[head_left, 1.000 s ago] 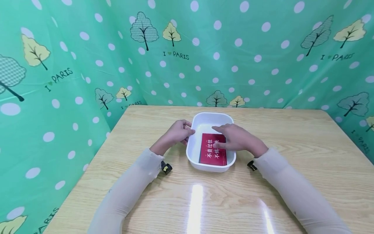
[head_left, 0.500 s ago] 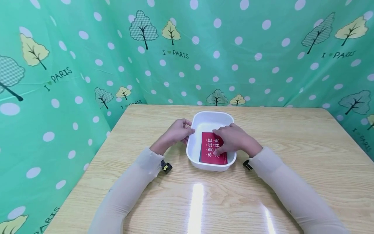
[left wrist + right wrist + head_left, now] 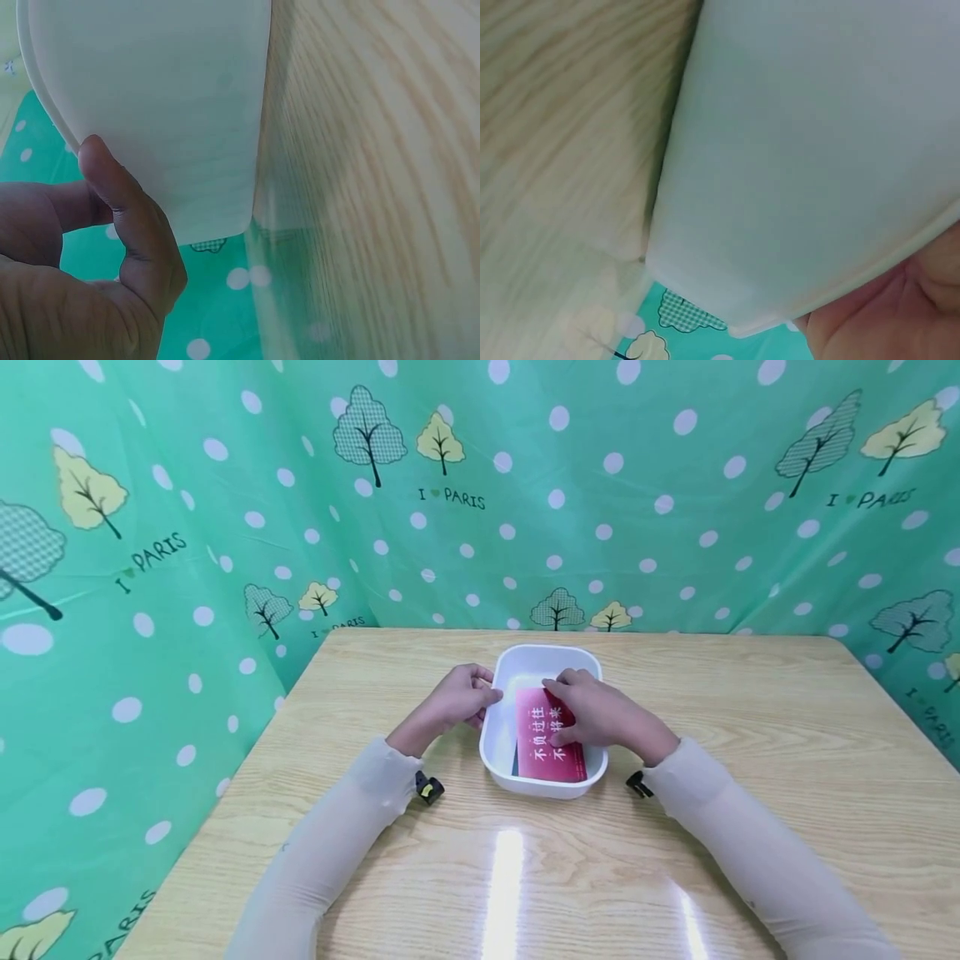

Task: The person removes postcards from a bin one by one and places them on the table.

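A white plastic basin (image 3: 491, 752) stands on the table, longer from front to back than across. My left hand (image 3: 459, 697) pinches its left rim; the left wrist view shows the thumb (image 3: 112, 176) at the rim's outer side. Inside the basin is a red booklet (image 3: 534, 756) with white Chinese characters, its face catching a pale sheen. Reaching over the right rim, my right hand (image 3: 596, 706) grips the booklet, fingertips at its far edge and thumb over its face. A dark strip shows along the booklet's left side. In the right wrist view the basin's wall hides most of this hand.
The wooden table (image 3: 712, 710) reaches back to a green dotted curtain (image 3: 637, 485) printed with trees. Black straps with small devices sit at both wrists, such as the left wrist device (image 3: 429, 789). Bright light reflections lie on the table's front part.
My right hand has come down onto the booklet and taken hold of it. The booklet's far edge has risen, and its face now looks paler. The left hand and basin stay put.
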Demonstrator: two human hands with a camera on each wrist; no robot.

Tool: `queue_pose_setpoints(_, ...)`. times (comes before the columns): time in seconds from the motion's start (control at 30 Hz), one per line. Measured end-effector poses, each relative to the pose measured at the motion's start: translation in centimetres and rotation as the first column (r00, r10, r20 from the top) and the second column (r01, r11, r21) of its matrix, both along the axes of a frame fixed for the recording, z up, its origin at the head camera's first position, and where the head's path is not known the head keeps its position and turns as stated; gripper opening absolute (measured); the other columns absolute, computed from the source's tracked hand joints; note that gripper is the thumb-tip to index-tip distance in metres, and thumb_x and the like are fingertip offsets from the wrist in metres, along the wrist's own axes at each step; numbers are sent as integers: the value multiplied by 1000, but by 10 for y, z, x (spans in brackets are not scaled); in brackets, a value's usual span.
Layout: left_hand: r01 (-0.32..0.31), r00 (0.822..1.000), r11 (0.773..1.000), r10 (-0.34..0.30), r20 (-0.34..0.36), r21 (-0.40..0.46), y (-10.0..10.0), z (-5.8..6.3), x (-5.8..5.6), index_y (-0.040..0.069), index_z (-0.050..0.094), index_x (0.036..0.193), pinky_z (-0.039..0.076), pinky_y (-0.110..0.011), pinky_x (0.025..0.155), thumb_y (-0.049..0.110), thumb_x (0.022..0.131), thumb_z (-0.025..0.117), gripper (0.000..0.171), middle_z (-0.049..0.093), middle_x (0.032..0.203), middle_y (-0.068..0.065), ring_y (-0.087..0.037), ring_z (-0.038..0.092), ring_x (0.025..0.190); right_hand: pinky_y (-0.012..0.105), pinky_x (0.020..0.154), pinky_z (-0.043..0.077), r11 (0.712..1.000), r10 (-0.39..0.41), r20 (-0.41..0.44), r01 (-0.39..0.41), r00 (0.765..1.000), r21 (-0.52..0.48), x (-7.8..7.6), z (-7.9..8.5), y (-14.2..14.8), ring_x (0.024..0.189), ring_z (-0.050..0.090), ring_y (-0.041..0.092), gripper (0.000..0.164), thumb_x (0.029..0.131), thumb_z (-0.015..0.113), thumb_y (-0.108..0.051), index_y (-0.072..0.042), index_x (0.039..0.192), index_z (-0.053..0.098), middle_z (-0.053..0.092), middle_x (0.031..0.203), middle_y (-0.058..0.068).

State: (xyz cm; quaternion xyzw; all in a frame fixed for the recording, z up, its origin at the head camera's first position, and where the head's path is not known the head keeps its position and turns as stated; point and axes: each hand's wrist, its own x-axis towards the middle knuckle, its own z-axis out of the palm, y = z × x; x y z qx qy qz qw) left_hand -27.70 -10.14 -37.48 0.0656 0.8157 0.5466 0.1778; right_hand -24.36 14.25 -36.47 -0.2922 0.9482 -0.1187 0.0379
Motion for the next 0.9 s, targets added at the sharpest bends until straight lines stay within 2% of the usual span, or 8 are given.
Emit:
queue_pose_setpoints(0.27, -14, 1000, 1000, 13, -11, -27, 2, 5, 3, 1, 49, 122, 58, -42, 60, 13, 95, 63, 33, 61, 99, -20, -20, 62, 61, 35, 82, 55, 995, 14, -83, -23, 996, -102, 2, 15, 4, 103, 48, 21, 68, 77, 84, -16, -4, 137, 53, 49, 116, 11)
queue_pose_setpoints(0.4, -21, 1000, 999, 21, -14, -37, 2, 4, 4, 2, 49, 121, 58, -38, 56, 14, 95, 63, 32, 60, 98, -19, -21, 62, 61, 35, 80, 55, 983, 35, -82, -49, 996, -178, 5, 22, 6, 99, 51, 20, 49, 84, 76, -6, -4, 129, 56, 52, 111, 9)
queue_pose_setpoints(0.5, -24, 1000, 999, 23, -9, -33, 2, 2, 3, 2, 50, 121, 57, -38, 56, 14, 95, 63, 31, 60, 99, -21, -21, 61, 61, 33, 77, 54, 955, 72, -23, -76, 997, -288, 6, 29, 10, 92, 54, 20, 29, 93, 63, 0, -4, 121, 56, 56, 105, 7)
queue_pose_setpoints(0.57, -22, 1000, 999, 22, -6, -34, 1, 1, 3, 1, 50, 121, 58, -38, 56, 14, 95, 63, 31, 60, 100, -22, -21, 61, 61, 32, 74, 54, 924, 100, 23, -84, 995, -372, 7, 34, 14, 88, 56, 19, 22, 96, 55, 3, -5, 117, 55, 59, 100, 6)
queue_pose_setpoints(0.7, -27, 1000, 999, 27, -12, -37, 1, 1, 1, 2, 50, 121, 57, -36, 54, 14, 95, 64, 32, 61, 100, -21, -21, 62, 61, 33, 69, 54, 866, 124, 65, -76, 990, -494, 11, 46, 26, 82, 57, 21, 21, 98, 51, 4, -6, 116, 52, 59, 96, 7)
queue_pose_setpoints(0.9, -33, 999, 998, 33, -14, -49, 2, 1, 0, 3, 50, 121, 57, -34, 52, 16, 95, 64, 32, 62, 97, -17, -21, 61, 62, 35, 71, 55, 806, 76, 30, -44, 997, -590, 17, 66, 43, 89, 56, 22, 25, 99, 49, 3, -5, 123, 49, 57, 106, 8)
